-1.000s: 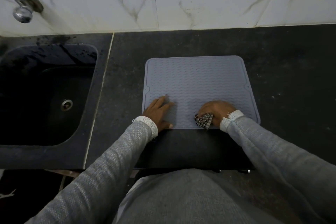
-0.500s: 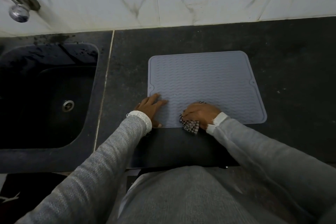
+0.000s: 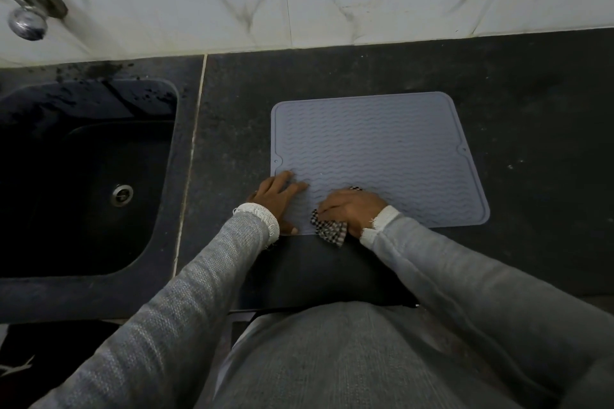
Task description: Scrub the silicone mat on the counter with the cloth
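Observation:
A grey silicone mat (image 3: 375,146) with wavy ridges lies flat on the dark counter (image 3: 538,116). My left hand (image 3: 279,199) rests flat on the mat's near left corner, fingers spread, holding nothing. My right hand (image 3: 352,209) presses a black-and-white checked cloth (image 3: 329,229) onto the mat's near edge, close to my left hand. The cloth bunches out under the palm toward me, and a small bit shows beyond the knuckles.
A dark sink (image 3: 89,176) with a metal drain (image 3: 122,194) is sunk into the counter on the left. A metal tap (image 3: 26,13) juts from the marble-tiled wall (image 3: 332,0) at the back. The counter's front edge (image 3: 325,305) runs just before my body.
My right hand has slid the cloth leftward along the mat's near edge, closer to my left hand. My left hand has stayed on the mat's near left corner.

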{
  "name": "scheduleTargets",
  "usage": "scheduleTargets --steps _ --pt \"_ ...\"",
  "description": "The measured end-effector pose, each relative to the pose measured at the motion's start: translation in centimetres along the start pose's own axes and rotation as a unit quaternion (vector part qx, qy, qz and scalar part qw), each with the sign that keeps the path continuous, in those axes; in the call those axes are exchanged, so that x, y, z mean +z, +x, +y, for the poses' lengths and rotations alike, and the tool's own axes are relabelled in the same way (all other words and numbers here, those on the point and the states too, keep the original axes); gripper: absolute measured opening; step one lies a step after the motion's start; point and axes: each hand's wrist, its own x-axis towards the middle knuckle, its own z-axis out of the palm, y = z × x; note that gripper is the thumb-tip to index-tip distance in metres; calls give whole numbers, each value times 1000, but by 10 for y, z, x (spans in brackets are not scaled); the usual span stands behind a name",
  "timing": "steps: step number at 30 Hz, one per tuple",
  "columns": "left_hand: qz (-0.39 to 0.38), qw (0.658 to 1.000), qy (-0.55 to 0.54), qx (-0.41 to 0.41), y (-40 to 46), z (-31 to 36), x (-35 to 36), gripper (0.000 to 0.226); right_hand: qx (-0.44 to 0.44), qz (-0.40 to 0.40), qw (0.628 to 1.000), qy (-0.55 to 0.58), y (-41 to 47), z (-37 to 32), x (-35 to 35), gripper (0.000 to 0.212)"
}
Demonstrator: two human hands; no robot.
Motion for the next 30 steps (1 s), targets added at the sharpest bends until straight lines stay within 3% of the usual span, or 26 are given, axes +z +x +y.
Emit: scheduleTargets --steps 3,7,12,15,16,20,22,24,27,30 --pt "-4 1000 -8 7 -2 -2 -2 99 -13 9 1000 -15 -25 17 -13 25" --pt "-1 1000 -11 10 -1 -2 -1 99 50 -18 999 9 -44 31 -27 20" --pt "7 1000 -5 9 0 -1 -1 102 47 -21 998 45 -6 6 -18 26" --pt "13 1000 -2 -2 0 2 -1 103 62 -108 992 23 25 -9 -3 30" --pt "11 1000 -2 -4 0 1 -1 103 52 -105 993 25 25 -9 0 29" --pt "3 1000 -12 5 -2 -3 -1 101 -43 33 999 -6 -10 13 -7 22" --pt "-2 1000 -14 9 -3 -4 -1 101 -41 34 998 -17 -25 22 -14 17" --pt "-3 1000 -13 12 -3 -4 -1 101 -16 34 999 -22 -28 25 -13 31" --pt "-2 999 -29 27 -7 -5 2 97 -14 53 998 -14 -26 23 -10 37" --pt "43 992 -90 72 -11 -17 10 96 -9 56 998 -1 -26 20 -12 37"
